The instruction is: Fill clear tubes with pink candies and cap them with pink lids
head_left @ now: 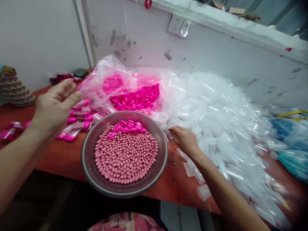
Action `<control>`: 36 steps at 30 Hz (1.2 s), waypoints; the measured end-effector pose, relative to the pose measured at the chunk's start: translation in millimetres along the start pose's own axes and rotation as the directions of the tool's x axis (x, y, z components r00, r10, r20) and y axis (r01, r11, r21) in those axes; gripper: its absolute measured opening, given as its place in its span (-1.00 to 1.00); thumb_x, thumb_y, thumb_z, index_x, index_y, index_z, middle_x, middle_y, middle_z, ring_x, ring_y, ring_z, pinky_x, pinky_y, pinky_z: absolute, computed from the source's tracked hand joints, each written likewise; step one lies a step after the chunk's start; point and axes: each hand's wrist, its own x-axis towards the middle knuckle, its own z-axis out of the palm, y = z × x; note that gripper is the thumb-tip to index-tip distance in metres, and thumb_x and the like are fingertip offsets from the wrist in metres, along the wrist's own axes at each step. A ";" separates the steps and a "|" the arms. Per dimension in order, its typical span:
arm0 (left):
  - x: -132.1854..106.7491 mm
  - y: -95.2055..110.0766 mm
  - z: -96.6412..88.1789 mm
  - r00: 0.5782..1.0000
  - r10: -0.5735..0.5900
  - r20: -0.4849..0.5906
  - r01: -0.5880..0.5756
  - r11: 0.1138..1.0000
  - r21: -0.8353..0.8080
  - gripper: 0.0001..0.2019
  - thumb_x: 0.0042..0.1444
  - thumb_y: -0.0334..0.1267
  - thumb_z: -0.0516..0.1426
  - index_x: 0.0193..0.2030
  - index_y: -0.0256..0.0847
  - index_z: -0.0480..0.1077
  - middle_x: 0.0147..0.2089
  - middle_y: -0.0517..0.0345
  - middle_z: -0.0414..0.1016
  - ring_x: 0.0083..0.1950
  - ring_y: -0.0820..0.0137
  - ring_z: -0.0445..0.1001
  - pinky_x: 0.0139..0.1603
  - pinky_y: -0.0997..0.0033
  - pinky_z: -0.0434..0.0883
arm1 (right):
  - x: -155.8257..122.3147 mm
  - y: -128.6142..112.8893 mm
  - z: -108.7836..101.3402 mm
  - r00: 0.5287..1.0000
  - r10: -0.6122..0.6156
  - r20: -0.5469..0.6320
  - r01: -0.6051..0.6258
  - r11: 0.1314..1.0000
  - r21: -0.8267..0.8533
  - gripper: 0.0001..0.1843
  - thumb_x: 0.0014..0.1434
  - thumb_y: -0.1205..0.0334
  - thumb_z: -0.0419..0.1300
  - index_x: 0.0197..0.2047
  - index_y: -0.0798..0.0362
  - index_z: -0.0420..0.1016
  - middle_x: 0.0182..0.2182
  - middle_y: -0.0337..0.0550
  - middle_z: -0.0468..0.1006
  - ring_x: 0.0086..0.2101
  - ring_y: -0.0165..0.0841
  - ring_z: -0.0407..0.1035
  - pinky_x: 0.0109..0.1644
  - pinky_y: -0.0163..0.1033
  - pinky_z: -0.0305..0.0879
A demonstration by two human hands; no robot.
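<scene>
My left hand (54, 104) is raised above the filled tubes with bright pink caps (78, 120), thumb apart from the fingers and nothing visible in it. Just right of the metal bowl, my right hand (184, 138) has its fingers closed at the end of a clear plastic tube (169, 134), partly hidden by the hand. The bowl (86, 166) holds many small dusty-pink beads (125, 157). A small cluster of bright pink caps (131, 126) lies on the beads at the far side.
An open plastic bag (110, 65) of pink caps stands behind the bowl. A large heap of clear tubes (216, 106) spreads over the red table (166, 183) to the right. A woven container (15, 88) stands far left; blue and teal bags (295, 163) lie far right.
</scene>
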 end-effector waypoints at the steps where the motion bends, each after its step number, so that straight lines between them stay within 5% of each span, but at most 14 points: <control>1: -8.2 0.5 3.0 0.999 -0.005 0.051 0.005 1.000 -0.005 -0.53 0.02 -0.23 0.18 0.10 -0.24 0.27 0.12 0.05 0.36 0.05 0.35 0.36 0.12 0.28 0.28 | -1.3 21.2 8.8 0.993 0.004 0.114 0.011 0.992 -0.126 -0.73 0.16 0.35 0.00 -0.11 0.02 0.43 -0.22 -0.08 0.52 -0.20 -0.24 0.37 -0.26 -0.25 0.25; 5: -50.1 5.7 18.6 0.956 -0.201 0.211 0.200 0.979 0.025 -0.59 0.00 -0.11 0.17 0.00 -0.23 0.38 0.00 0.03 0.46 0.00 0.21 0.42 0.07 0.12 0.32 | -4.5 73.2 40.2 0.932 -0.102 0.347 0.178 0.964 -0.197 -0.71 0.11 0.46 0.02 -0.19 0.05 0.49 -0.28 -0.07 0.55 -0.15 -0.25 0.32 -0.14 -0.24 0.18; 16: -96.7 0.9 16.0 0.909 -0.211 0.358 0.217 0.976 0.025 -0.66 0.04 -0.11 0.12 -0.10 -0.25 0.44 -0.10 0.04 0.53 -0.06 0.26 0.46 0.04 0.25 0.34 | -4.6 98.4 56.4 0.909 -0.202 0.365 0.256 0.961 -0.106 -0.81 0.09 0.27 0.07 -0.22 0.04 0.42 -0.27 -0.07 0.49 -0.19 -0.23 0.33 -0.19 -0.20 0.17; 19: -100.4 -2.6 16.1 0.917 -0.203 0.343 0.223 0.975 -0.019 -0.67 0.04 -0.13 0.12 -0.11 -0.28 0.45 -0.12 0.02 0.53 -0.08 0.28 0.47 0.01 0.28 0.36 | 1.3 85.1 43.2 0.934 -0.157 0.322 0.205 0.972 -0.119 -0.82 0.11 0.21 0.05 -0.23 0.06 0.38 -0.34 -0.07 0.50 -0.32 -0.21 0.38 -0.27 -0.18 0.20; 22: -101.0 -4.4 15.4 0.925 -0.176 0.336 0.213 0.974 -0.076 -0.68 0.05 -0.15 0.12 -0.11 -0.29 0.45 -0.12 0.02 0.53 -0.09 0.29 0.47 0.00 0.31 0.36 | 13.9 44.5 12.4 0.984 -0.138 0.116 0.139 0.990 -0.004 -0.76 0.14 0.13 0.05 -0.17 0.06 0.34 -0.32 -0.06 0.50 -0.35 -0.21 0.40 -0.35 -0.21 0.22; 24: -101.4 -5.3 14.3 0.926 -0.156 0.343 0.199 0.976 -0.093 -0.69 0.05 -0.15 0.11 -0.12 -0.28 0.46 -0.12 0.02 0.53 -0.09 0.30 0.47 -0.01 0.32 0.37 | 24.5 4.6 -8.1 0.966 -0.257 -0.040 0.260 0.950 0.174 -0.74 0.17 0.13 0.04 -0.11 0.06 0.31 -0.27 -0.06 0.49 -0.32 -0.28 0.39 -0.32 -0.25 0.25; 26: -102.2 -6.3 13.1 0.930 -0.141 0.339 0.183 0.979 -0.095 -0.70 0.06 -0.15 0.11 -0.13 -0.27 0.47 -0.12 0.04 0.54 -0.09 0.31 0.47 -0.01 0.33 0.36 | 35.5 -39.0 -18.9 0.861 -0.508 -0.008 0.495 0.834 0.244 -0.77 0.20 0.21 0.02 -0.08 0.04 0.32 -0.22 -0.07 0.48 -0.26 -0.31 0.36 -0.22 -0.26 0.25; 28: -103.4 -7.3 12.0 0.935 -0.134 0.328 0.174 0.980 -0.096 -0.70 0.06 -0.15 0.10 -0.13 -0.26 0.47 -0.13 0.04 0.54 -0.09 0.31 0.47 -0.01 0.34 0.36 | 44.9 -80.1 -16.7 0.701 -0.705 0.107 0.676 0.705 0.217 -0.81 0.20 0.33 0.00 -0.15 0.07 0.37 -0.30 -0.08 0.49 -0.26 -0.31 0.34 -0.19 -0.25 0.23; 32: -105.2 -9.9 10.7 0.946 -0.118 0.301 0.161 0.980 -0.121 -0.70 0.08 -0.17 0.09 -0.11 -0.27 0.46 -0.11 0.03 0.53 -0.08 0.32 0.47 -0.02 0.37 0.37 | 52.2 -142.2 11.0 0.458 -0.832 0.314 0.849 0.514 0.121 -0.79 0.19 0.42 -0.03 -0.36 0.15 0.40 -0.44 -0.05 0.47 -0.36 -0.30 0.30 -0.26 -0.22 0.20; 34: -105.4 -11.4 10.4 0.951 -0.110 0.290 0.154 0.979 -0.133 -0.71 0.08 -0.19 0.08 -0.11 -0.28 0.46 -0.11 0.03 0.53 -0.09 0.33 0.47 -0.03 0.39 0.38 | 50.2 -163.2 23.6 0.373 -0.872 0.315 0.878 0.442 0.182 -0.78 0.20 0.43 -0.06 -0.35 0.16 0.40 -0.43 -0.04 0.47 -0.35 -0.30 0.30 -0.24 -0.22 0.19; 36: -105.5 -13.0 10.4 0.953 -0.113 0.280 0.158 0.977 -0.143 -0.71 0.09 -0.19 0.08 -0.11 -0.27 0.45 -0.11 0.03 0.53 -0.09 0.33 0.47 -0.04 0.39 0.38 | 46.9 -178.3 30.7 0.354 -0.889 0.290 0.836 0.439 0.329 -0.79 0.19 0.43 -0.06 -0.31 0.17 0.39 -0.40 -0.05 0.48 -0.34 -0.34 0.30 -0.22 -0.25 0.18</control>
